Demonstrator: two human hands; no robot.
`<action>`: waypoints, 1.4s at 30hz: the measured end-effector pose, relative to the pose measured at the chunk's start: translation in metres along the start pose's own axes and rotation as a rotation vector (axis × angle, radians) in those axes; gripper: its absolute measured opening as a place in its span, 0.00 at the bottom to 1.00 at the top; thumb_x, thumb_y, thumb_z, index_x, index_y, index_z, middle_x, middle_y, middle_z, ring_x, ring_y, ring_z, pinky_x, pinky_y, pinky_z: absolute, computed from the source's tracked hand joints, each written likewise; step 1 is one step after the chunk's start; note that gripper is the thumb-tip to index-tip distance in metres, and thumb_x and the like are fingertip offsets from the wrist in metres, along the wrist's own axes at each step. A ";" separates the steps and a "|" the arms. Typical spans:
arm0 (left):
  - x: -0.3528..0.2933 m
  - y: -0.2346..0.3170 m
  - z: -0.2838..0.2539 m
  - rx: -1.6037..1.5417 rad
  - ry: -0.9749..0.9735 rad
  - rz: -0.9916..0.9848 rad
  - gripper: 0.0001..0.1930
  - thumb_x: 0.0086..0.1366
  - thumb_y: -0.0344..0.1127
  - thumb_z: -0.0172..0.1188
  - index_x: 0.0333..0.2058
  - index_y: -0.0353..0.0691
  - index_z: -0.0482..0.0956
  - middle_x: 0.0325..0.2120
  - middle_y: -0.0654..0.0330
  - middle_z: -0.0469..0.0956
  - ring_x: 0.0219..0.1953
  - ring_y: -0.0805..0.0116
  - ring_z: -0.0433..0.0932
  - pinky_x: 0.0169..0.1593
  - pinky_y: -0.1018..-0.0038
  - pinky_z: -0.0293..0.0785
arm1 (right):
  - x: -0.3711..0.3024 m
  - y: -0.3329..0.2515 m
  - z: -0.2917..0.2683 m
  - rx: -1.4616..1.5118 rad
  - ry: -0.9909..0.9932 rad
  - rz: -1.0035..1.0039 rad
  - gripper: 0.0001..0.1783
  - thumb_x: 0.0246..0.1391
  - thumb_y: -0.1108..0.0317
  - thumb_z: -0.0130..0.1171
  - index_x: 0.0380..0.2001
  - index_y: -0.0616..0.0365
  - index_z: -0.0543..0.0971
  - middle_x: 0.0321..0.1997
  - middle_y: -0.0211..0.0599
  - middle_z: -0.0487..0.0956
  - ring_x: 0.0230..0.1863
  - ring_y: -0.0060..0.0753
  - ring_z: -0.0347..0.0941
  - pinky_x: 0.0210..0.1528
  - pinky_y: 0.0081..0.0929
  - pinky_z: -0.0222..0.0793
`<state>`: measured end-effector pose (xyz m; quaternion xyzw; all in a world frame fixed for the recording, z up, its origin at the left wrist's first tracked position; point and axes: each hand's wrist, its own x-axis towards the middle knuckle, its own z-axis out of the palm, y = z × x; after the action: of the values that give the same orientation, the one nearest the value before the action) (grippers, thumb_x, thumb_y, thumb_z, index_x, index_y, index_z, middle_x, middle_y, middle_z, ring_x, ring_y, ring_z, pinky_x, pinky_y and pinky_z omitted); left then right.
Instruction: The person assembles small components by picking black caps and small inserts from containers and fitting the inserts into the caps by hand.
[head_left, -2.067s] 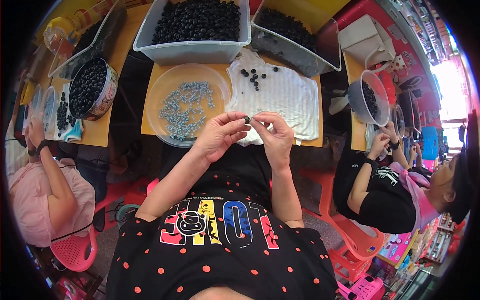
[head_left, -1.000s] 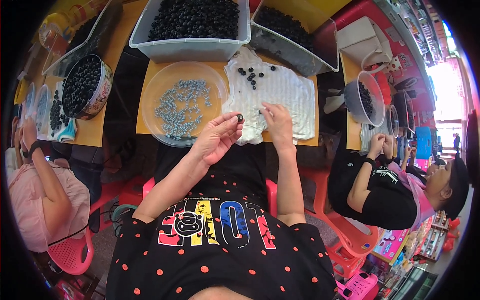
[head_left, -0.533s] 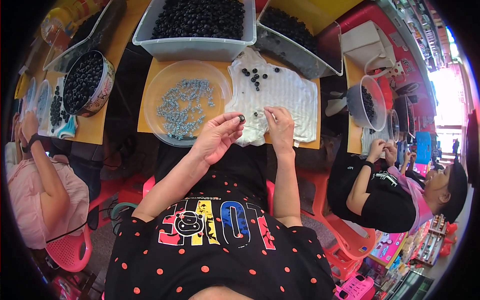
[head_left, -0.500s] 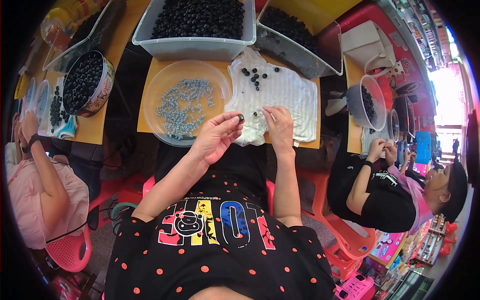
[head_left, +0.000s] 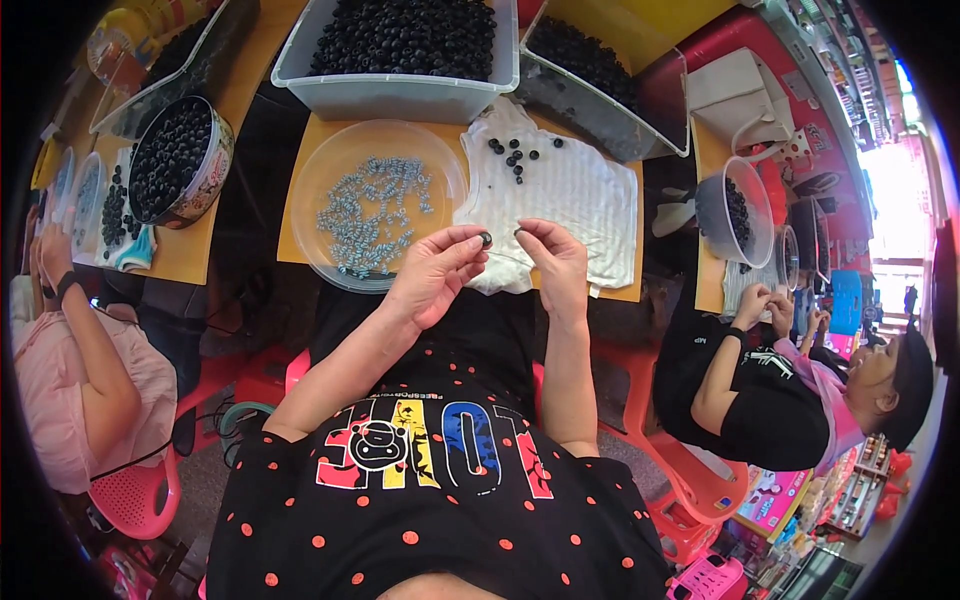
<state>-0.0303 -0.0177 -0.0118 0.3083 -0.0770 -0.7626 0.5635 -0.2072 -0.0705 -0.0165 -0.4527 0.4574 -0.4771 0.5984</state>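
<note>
Between the thumb and forefinger of my left hand (head_left: 442, 268) is a round black bead-like piece (head_left: 486, 240) with a hole. My right hand (head_left: 556, 265) is close by on the right, pinching a small dark piece (head_left: 518, 233) at its fingertips; its exact kind is too small to tell. Both hands are over the near edge of a white cloth (head_left: 590, 205). Several loose black bead-like pieces (head_left: 515, 156) lie on the cloth's far part. Left of it, a round clear tray (head_left: 312, 180) holds many small blue-grey striped parts (head_left: 362, 215).
Behind the tray stands a clear bin (head_left: 400, 92) full of black pieces, with another bin (head_left: 600, 125) to its right. A round tub (head_left: 205, 185) of similar pieces is at left. People work on both sides, at left (head_left: 95, 390) and right (head_left: 760, 390).
The small dark piece that lay on the cloth beside my right fingers is now between them. My right hand has drawn slightly nearer the left, which still holds its black piece.
</note>
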 end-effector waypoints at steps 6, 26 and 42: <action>-0.003 -0.001 0.006 0.053 -0.030 0.037 0.08 0.61 0.27 0.59 0.40 0.35 0.78 0.33 0.61 0.78 0.35 0.74 0.77 0.41 0.79 0.75 | -0.023 -0.011 0.019 0.157 -0.033 -0.071 0.08 0.47 0.81 0.63 0.33 0.64 0.79 0.33 0.32 0.79 0.35 0.20 0.74 0.42 0.16 0.70; -0.004 0.007 -0.003 0.183 -0.103 0.052 0.10 0.61 0.26 0.59 0.41 0.34 0.78 0.35 0.61 0.78 0.35 0.76 0.76 0.41 0.80 0.75 | -0.030 -0.021 0.026 -0.471 -0.083 -0.420 0.11 0.36 0.78 0.69 0.27 0.61 0.79 0.31 0.31 0.78 0.33 0.24 0.72 0.36 0.21 0.67; -0.003 0.016 -0.011 0.222 -0.277 -0.297 0.19 0.56 0.26 0.63 0.44 0.38 0.66 0.28 0.62 0.77 0.28 0.75 0.76 0.34 0.82 0.74 | -0.042 -0.022 0.015 -0.431 -0.377 -0.262 0.14 0.41 0.75 0.67 0.35 0.60 0.81 0.33 0.33 0.81 0.37 0.25 0.74 0.37 0.21 0.70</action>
<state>-0.0106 -0.0177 -0.0116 0.2689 -0.1908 -0.8590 0.3918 -0.2012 -0.0300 0.0123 -0.7049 0.3666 -0.3499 0.4963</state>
